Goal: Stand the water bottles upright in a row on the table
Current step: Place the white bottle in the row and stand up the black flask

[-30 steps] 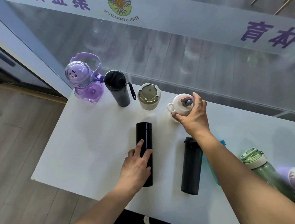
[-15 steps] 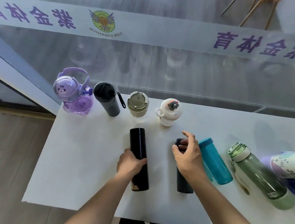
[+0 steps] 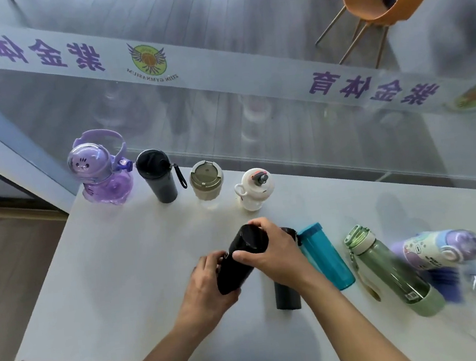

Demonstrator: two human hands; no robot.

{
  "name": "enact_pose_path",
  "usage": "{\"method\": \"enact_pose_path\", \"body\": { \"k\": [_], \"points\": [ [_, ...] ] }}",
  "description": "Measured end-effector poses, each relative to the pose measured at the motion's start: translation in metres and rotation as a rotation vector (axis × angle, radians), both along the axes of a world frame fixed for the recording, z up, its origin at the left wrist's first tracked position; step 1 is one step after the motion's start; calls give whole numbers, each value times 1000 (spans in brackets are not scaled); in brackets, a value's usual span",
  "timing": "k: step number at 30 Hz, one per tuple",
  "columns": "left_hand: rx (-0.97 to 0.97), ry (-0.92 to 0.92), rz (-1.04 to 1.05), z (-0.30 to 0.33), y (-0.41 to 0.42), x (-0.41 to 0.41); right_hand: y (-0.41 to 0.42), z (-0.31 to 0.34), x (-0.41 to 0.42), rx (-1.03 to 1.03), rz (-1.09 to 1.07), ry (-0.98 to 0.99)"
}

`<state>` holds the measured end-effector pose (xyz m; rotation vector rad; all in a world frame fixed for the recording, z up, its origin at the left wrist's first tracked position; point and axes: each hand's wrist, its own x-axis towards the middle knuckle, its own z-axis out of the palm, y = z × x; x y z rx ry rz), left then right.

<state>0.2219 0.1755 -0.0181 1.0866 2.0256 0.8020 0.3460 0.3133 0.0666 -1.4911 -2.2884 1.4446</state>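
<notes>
My left hand [image 3: 206, 286]: grip wrapped round the lower end of the slim glossy black cylindrical flask [image 3: 240, 259], fingers closed on it.
My right hand [image 3: 276, 255]: grip curled over the flask's upper end, thumb on the near side, fingers closed round the cap.
Flask: tilted, cap end raised and pointing away from me (whether the base touches the white tabletop [image 3: 116, 273] I cannot tell).
Row behind the flask: four bottles upright along the tabletop's far edge — a translucent purple bear-shaped bottle with a loop handle [image 3: 100, 170], a dark grey tumbler with a black strap [image 3: 157, 176], a short beige cup with an olive lid [image 3: 207, 182], a small white bottle with a side handle [image 3: 254, 188].
Right of the flask: a matte dark grey bottle [image 3: 287, 295] lying partly under my right wrist, then a clear teal plastic bottle [image 3: 325, 255], a tall smoky-green bottle with a pale green lid [image 3: 391, 269], and a blurred white-and-purple printed bottle [image 3: 437, 249], all on their sides.
</notes>
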Motion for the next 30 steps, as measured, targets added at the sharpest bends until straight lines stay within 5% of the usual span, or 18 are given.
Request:
{"method": "enact_pose_path", "body": {
  "k": [9,17,30],
  "points": [
    [121,326,-234,11,26,0,-4,27,22,210,-161,27],
    [8,688,-323,26,39,15,56,42,55,360,-294,196],
    [-216,832,-147,30,58,80,160,6,85,466,-2,104]
  ]
}}
